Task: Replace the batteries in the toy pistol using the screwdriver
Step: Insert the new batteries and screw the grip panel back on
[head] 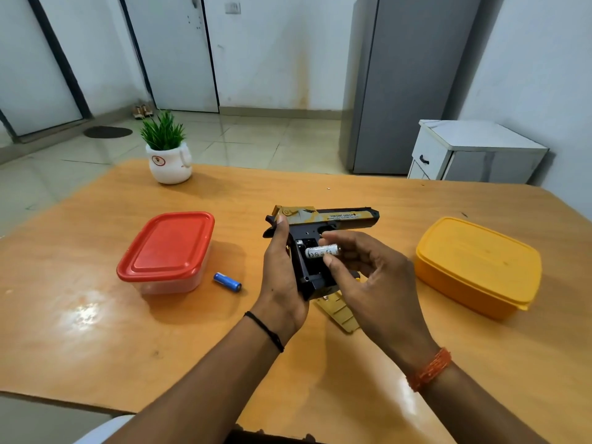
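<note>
Glossy orange laminate table (96,331), tiled floor beyond. Left hand (282,277) wraps grip of black-and-gold plastic toy pistol (336,217), thumb up against slide, held just above tabletop. Right hand (368,277) pinches white cylindrical battery (321,251) between thumb and forefinger, right at open grip cavity; other fingers loosely curled. Gold ribbed cover panel (339,312) lies under right hand, partly hidden. Blue battery (227,281) left of left-hand fingers, beside red-lidded clear box (166,248). Yellow lidded plastic box (477,264) right of right-hand fingers. Cavity interior hard to read.
</note>
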